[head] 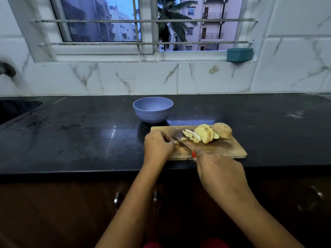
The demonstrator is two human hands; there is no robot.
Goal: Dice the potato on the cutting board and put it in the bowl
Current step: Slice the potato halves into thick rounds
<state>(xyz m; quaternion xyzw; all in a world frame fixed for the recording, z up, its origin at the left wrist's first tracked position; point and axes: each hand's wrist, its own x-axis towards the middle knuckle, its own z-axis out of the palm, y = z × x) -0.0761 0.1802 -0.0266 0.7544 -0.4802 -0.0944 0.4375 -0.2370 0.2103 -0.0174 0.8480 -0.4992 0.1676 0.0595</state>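
Our right grip (pixel 215 169) clasps the knife (pixel 182 144); our left grip (pixel 157 145) pinches a potato piece (pixel 176 142) on the board (pixel 225 149). Remaining potato (pixel 206 134) lies right of the knife; the bowl (pixel 153 110) stands farther back.

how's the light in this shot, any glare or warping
Head view: dim bluish dusk light from the barred window; small glare streak on the glossy black counter; wide-angle lens splays the window's sides outward; pale sliced potato reads clearly.
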